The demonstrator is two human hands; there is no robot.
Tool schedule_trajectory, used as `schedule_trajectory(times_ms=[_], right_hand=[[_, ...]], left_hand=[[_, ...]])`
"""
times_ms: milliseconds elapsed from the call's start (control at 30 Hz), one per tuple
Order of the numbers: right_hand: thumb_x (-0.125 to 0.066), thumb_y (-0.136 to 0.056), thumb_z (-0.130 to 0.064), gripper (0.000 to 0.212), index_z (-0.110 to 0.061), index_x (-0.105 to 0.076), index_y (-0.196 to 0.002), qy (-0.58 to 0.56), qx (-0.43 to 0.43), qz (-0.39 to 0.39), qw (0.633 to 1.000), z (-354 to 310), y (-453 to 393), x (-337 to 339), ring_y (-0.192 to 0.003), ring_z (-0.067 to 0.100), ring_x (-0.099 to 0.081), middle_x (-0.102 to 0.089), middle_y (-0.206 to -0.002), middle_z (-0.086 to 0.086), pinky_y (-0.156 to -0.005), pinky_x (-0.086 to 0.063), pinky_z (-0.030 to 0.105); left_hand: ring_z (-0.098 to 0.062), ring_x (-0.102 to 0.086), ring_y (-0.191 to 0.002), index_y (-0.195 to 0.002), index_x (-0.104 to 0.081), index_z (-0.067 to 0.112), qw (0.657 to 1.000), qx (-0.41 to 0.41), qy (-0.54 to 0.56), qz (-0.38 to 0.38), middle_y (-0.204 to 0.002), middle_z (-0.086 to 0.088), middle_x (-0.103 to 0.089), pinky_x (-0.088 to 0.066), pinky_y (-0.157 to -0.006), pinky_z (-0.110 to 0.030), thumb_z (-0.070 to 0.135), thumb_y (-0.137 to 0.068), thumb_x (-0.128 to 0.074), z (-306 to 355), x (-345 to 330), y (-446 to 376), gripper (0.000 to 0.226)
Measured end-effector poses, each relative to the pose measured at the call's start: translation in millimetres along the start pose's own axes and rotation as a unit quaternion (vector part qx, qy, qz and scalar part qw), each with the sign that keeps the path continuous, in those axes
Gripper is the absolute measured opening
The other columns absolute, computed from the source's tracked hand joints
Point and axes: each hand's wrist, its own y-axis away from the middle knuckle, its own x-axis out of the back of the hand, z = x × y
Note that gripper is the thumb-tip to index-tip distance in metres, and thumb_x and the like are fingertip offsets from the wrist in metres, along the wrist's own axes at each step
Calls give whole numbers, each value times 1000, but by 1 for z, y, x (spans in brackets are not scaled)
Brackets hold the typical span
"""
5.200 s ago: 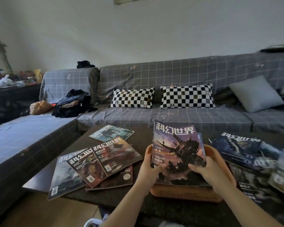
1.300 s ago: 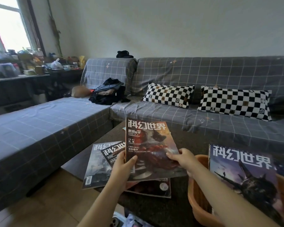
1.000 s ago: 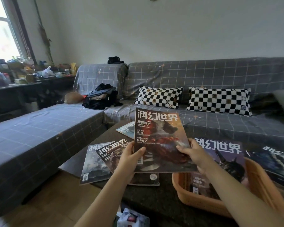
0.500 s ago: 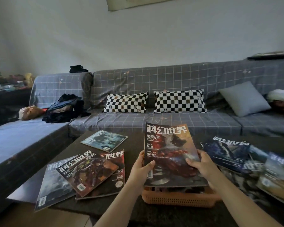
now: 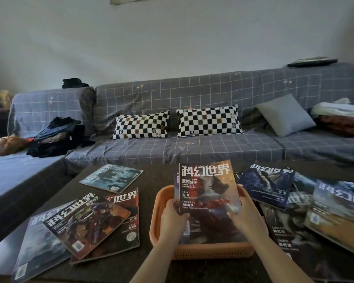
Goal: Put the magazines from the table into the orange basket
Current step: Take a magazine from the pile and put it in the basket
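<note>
Two hands on one magazine: our left hand [image 5: 173, 218] grips its left edge and our right hand [image 5: 246, 218] its right edge, fingers [image 5: 232, 213] curled over the cover. The red-cover magazine [image 5: 207, 198] sits tilted in the orange basket [image 5: 157, 227], near end down inside, far end sticking up past the rim. Another magazine's edge [image 5: 176, 184] shows just behind it, so the basket already holds at least one (count hidden).

Step in hand, as we judge it: seating this issue in the basket, not yet released.

Left on the surface [image 5: 151, 176]:
- left pile [image 5: 86, 219], three overlapping issues
- teal-cover issue [image 5: 111, 177], alone, further back
- right pile [image 5: 294, 201], several overlapping, exact count unclear

Next move likely calls for letting the magazine settle flat against the one behind, then letting go with both hands and reaching for a pile. The basket looks narrower than the magazines are long, so they'll lean; we'd keep them stacked the same way to save room. The nearest pickup is the dark-blue issue [image 5: 268, 182], just beside the basket's right rim.
</note>
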Motion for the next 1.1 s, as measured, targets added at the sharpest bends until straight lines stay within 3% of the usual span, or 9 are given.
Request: schedule_trajectory(times_ms=[133,300,467,567,667,733,833,967,1100], right_hand=[[-65,-83,-33,34,-15,-54,-110,36,-16,-29,999,0,-2,-1,-76,15,-57,-63,-92,-1,-60,-40,25],[-63,-85,-33,34,-10,-59,-110,46,-13,-37,998,-1,-3,-1,-66,10,-54,-61,-86,-2,-46,-30,16],[-54,-91,-36,38,-12,-54,-120,53,-22,-103,993,-5,-2,3,-95,22,-62,-66,-109,6,-72,-45,28],[-51,-93,-34,37,-13,-53,-123,47,-26,-138,989,-6,-3,3,-93,21,-61,-65,-110,7,-65,-45,25],[-50,-94,-33,31,-15,-57,-118,39,-25,-140,989,-6,-2,4,-80,15,-59,-64,-95,1,-57,-41,23],[-50,-94,-33,29,-16,-58,-116,32,-30,-139,989,-5,-3,3,-76,13,-57,-62,-90,-1,-60,-41,24],[-51,-93,-34,35,-13,-54,-121,18,-50,-157,986,-5,-5,0,-91,18,-59,-64,-106,4,-76,-48,30],[-56,-90,-33,55,-9,-39,-137,-39,-86,-153,984,-7,-8,-2,-120,27,-50,-50,-136,9,-91,-45,35],[-57,-91,-32,55,-11,-39,-138,-80,-98,-164,978,-5,-9,-2,-120,27,-50,-48,-138,9,-86,-44,34]], left_hand=[[2,-59,-69,-117,-54,24,999,6,-11,50,-93,14,-64,-40,-48,-12,18,-88,-64,-4,2,-1,31],[-10,-67,-74,-104,-62,20,998,28,-25,55,-102,1,-66,-55,-59,-25,24,-90,-61,-3,3,2,14],[-9,-66,-75,-109,-54,19,997,33,-34,61,-101,2,-64,-54,-59,-23,21,-90,-62,-1,7,5,21],[-13,-67,-77,-95,-49,23,996,36,-63,56,-104,-2,-65,-57,-64,-27,22,-89,-61,1,6,9,13],[-16,-64,-83,-100,-57,12,993,38,-101,37,-113,-5,-58,-55,-71,-30,25,-89,-59,4,5,10,17],[-19,-62,-87,-108,-55,9,992,44,-113,27,-120,-7,-49,-53,-73,-30,27,-90,-58,5,6,10,26],[-19,-63,-87,-120,-48,6,993,62,-103,18,-125,-10,-48,-52,-68,-28,27,-91,-57,4,6,8,38],[-12,-67,-78,-110,-53,11,996,84,-23,-15,-100,-1,-67,-49,-55,-22,24,-92,-57,2,3,2,23],[-11,-69,-73,-87,-62,22,995,92,19,-43,-80,3,-71,-53,-60,-24,23,-93,-54,0,6,-2,9]])
